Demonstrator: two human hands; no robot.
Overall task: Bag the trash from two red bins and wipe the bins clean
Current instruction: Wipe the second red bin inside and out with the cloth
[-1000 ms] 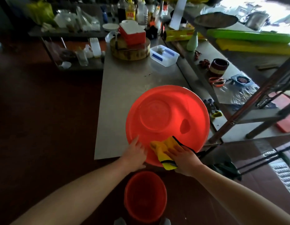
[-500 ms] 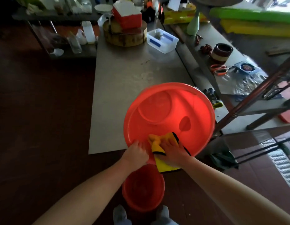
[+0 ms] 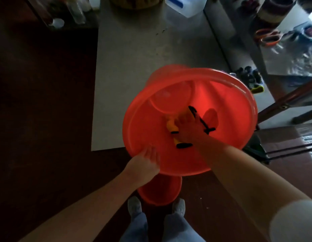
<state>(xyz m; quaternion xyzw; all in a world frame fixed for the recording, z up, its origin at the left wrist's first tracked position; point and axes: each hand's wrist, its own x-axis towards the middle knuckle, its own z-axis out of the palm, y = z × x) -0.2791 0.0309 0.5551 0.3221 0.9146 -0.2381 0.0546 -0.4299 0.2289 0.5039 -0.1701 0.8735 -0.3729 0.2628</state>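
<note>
Left fingers [image 3: 151, 156] gripping red bin [image 3: 230, 139] rim, right fingers [image 3: 185, 121] seemingly flat on yellow cloth [image 3: 171, 125]

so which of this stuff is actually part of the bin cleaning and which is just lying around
In the job: big red bin, tilted on the table edge; yellow cloth under the right hand; left hand gripping the rim; second red bin on the floor.
Lying about: orange scissors, white tub, striped cup.
</note>
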